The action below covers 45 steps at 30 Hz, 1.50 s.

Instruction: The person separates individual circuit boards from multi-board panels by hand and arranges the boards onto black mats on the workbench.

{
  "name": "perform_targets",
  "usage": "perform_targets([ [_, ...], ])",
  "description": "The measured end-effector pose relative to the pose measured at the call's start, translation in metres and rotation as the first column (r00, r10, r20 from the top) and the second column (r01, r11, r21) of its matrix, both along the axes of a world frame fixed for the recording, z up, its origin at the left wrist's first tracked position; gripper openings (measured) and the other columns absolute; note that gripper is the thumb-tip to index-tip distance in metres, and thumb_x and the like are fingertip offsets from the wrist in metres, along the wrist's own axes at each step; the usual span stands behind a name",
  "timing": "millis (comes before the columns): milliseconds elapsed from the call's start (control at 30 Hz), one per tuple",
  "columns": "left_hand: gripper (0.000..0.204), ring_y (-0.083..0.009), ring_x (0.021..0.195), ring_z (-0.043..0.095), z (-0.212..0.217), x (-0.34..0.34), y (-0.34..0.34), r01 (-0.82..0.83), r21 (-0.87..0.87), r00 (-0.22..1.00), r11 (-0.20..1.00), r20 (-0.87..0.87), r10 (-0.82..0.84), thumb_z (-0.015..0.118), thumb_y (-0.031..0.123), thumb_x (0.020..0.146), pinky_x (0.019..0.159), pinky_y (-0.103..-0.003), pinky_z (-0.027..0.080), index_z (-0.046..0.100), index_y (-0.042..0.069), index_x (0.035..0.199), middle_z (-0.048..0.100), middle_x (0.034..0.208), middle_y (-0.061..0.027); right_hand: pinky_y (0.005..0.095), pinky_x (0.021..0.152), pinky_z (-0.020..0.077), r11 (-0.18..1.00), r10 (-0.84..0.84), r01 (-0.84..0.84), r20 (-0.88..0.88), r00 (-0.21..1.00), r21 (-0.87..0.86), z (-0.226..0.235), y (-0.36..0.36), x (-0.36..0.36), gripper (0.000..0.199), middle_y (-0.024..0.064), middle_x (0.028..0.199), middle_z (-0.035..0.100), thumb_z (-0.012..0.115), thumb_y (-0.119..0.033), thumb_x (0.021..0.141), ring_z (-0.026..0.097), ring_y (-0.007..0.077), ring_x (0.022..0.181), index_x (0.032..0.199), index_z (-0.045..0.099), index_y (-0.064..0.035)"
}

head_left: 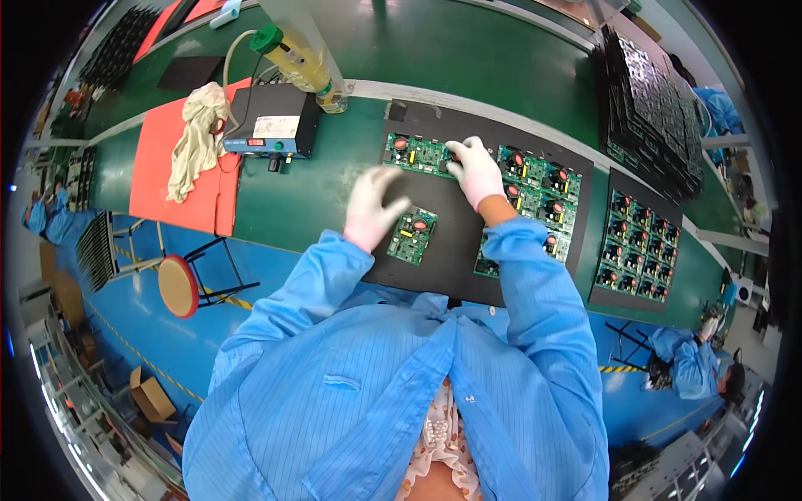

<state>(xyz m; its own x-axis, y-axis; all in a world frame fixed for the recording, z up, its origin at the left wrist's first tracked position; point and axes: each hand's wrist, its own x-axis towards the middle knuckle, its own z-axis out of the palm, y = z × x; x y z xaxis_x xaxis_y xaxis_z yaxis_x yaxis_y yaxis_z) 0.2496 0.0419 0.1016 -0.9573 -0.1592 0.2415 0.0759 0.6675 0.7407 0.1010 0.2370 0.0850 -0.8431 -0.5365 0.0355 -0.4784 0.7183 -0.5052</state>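
Note:
Both my hands wear white gloves with pink cuffs. My right hand point(476, 171) reaches to the right end of a green circuit board point(413, 154) at the far side of a black mat point(455, 271), its fingers closed at the board's edge. My left hand point(374, 207), a little smeared by motion, hovers left of the boards with thumb and fingers apart and nothing between them. Just right of it, a single circuit board point(412, 236) lies flat on the mat. A larger panel of joined boards point(551, 194) sits to the right, partly covered by my right forearm.
Another board panel point(639, 242) rests on the right, with stacked black trays point(652, 108) behind it. At the left are a black control box point(274, 121), a yellowish dispenser bottle point(296, 63), a cloth point(199, 138) and a red sheet point(154, 171). A round stool point(178, 286) stands below.

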Motion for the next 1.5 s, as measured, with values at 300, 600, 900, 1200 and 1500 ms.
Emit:
perform_targets([
  [300, 0.075, -0.0330, 0.118, 0.058, 0.000, -0.095, -0.034, -0.301, 0.680, 0.945, 0.668, 0.309, 0.111, 0.077, 0.022, 0.079, 0.103, -0.038, 0.045, 0.045, -0.006, 0.142, 0.054, 0.134, -0.0269, 0.0392, 0.080, 0.0536, 0.987, 0.045, -0.007, -0.235, 0.971, 0.160, 0.032, -0.005, 0.009, 0.030, 0.0058, 0.110, 0.056, 0.069, -0.020, 0.086, 0.062, 0.0299, 0.091, 0.114, 0.060, -0.0147],
  [600, 0.079, -0.0273, 0.115, 0.059, 0.055, -0.066, -0.015, -0.020, 0.679, 0.924, 0.734, 0.293, -0.247, 0.080, 0.017, 0.073, 0.101, -0.034, 0.045, 0.047, 0.001, 0.143, 0.058, 0.133, -0.0219, 0.0352, 0.078, 0.0535, 0.999, 0.003, 0.011, -0.378, 0.926, 0.034, 0.069, 0.039, 0.048, 0.045, 0.0056, 0.114, 0.061, 0.077, -0.024, 0.077, 0.063, 0.0269, 0.092, 0.118, 0.061, -0.0133],
  [900, 0.084, -0.0239, 0.109, 0.062, 0.123, -0.043, 0.006, 0.147, 0.529, 0.908, 0.836, 0.263, -0.326, 0.084, 0.015, 0.066, 0.100, -0.031, 0.045, 0.050, 0.000, 0.141, 0.065, 0.124, -0.0190, 0.0322, 0.077, 0.0522, 0.973, 0.229, -0.209, 0.323, 0.918, -0.095, 0.116, 0.064, 0.035, 0.056, 0.0105, 0.106, 0.069, 0.080, -0.022, 0.067, 0.065, 0.0247, 0.087, 0.118, 0.063, -0.0049],
  [1200, 0.077, -0.0231, 0.106, 0.062, 0.142, -0.034, -0.035, 0.134, 0.735, 0.802, 0.665, 0.313, -0.508, 0.082, 0.019, 0.066, 0.099, -0.030, 0.044, 0.055, -0.003, 0.135, 0.065, 0.124, -0.0166, 0.0295, 0.076, 0.0507, 0.892, 0.421, -0.232, 0.523, 0.741, -0.389, 0.153, 0.060, 0.070, 0.052, 0.0087, 0.095, 0.071, 0.082, -0.018, 0.065, 0.062, 0.0173, 0.080, 0.111, 0.066, -0.0006],
  [1500, 0.069, -0.0215, 0.110, 0.060, 0.075, -0.087, -0.098, 0.074, 0.697, 0.773, 0.713, 0.411, -0.483, 0.076, 0.030, 0.077, 0.097, -0.030, 0.046, 0.056, -0.002, 0.135, 0.064, 0.124, -0.0162, 0.0277, 0.080, 0.0490, 0.806, 0.301, 0.194, 0.670, 0.679, -0.559, 0.137, 0.028, 0.048, 0.047, 0.0083, 0.100, 0.068, 0.080, -0.024, 0.073, 0.059, 0.0166, 0.085, 0.109, 0.065, 0.0008],
])
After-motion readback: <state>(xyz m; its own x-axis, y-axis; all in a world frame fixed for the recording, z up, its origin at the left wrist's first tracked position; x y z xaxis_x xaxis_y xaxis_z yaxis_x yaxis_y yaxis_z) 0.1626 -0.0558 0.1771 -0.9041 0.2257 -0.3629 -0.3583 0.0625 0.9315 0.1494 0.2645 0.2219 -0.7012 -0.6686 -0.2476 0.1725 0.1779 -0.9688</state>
